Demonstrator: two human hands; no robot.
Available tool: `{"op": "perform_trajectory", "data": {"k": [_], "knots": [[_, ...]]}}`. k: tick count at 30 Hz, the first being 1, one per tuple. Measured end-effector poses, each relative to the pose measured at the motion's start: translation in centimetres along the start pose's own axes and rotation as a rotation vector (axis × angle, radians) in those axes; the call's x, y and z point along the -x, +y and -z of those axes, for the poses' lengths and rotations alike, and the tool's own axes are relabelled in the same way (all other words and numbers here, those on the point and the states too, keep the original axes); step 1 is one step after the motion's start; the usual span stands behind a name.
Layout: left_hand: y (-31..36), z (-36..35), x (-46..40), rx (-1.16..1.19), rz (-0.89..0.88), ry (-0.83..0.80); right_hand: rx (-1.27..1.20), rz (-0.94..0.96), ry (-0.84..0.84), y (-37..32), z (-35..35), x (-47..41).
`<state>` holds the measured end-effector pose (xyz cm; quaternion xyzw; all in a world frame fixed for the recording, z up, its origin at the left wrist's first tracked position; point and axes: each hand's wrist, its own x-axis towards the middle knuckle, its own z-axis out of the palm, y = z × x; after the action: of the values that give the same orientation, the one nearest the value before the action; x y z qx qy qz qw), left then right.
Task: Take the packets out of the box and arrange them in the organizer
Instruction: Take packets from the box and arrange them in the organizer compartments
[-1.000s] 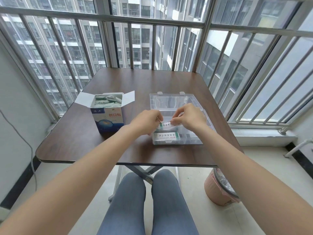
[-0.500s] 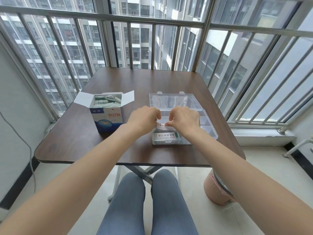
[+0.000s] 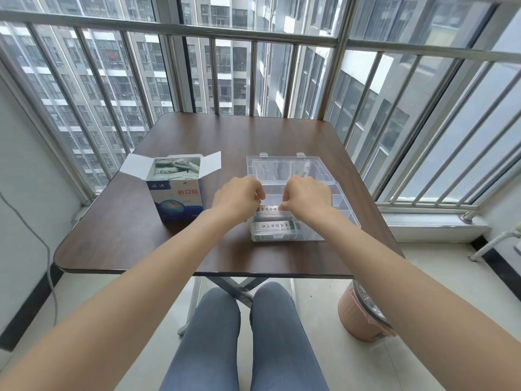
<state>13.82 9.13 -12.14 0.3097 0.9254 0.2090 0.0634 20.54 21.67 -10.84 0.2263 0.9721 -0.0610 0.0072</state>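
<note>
White packet [image 3: 268,209] now lower, both hands closer, organizer [image 3: 342,203] unmoved

Both forearms were bare, with no sleeves, from the lower corners up to the left hand [image 3: 238,199] and right hand [image 3: 307,196]. At bottom centre, the legs wore grey-blue trousers [image 3: 242,342].

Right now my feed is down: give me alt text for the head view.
Both hands, left hand and right hand, pinch one packet over the clear organizer, above a packet already lying in its near-left compartment. The open box, still holding packets, stands to the left on the brown table.
</note>
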Motion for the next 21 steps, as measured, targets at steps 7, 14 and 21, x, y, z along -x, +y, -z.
{"op": "perform_trajectory", "data": {"k": [7,14,21], "knots": [[0.7,1.1,-0.4,-0.176,-0.061,-0.089,-0.045,0.003,-0.019,0.0,0.2,-0.1],[2.1,0.9,-0.7,-0.32,-0.062,-0.135,0.016,0.02,-0.041,-0.2,0.5,-0.2],[1.9,1.0,-0.3,-0.27,-0.063,-0.15,-0.057,0.015,-0.05,0.3,0.3,-0.1]]}}
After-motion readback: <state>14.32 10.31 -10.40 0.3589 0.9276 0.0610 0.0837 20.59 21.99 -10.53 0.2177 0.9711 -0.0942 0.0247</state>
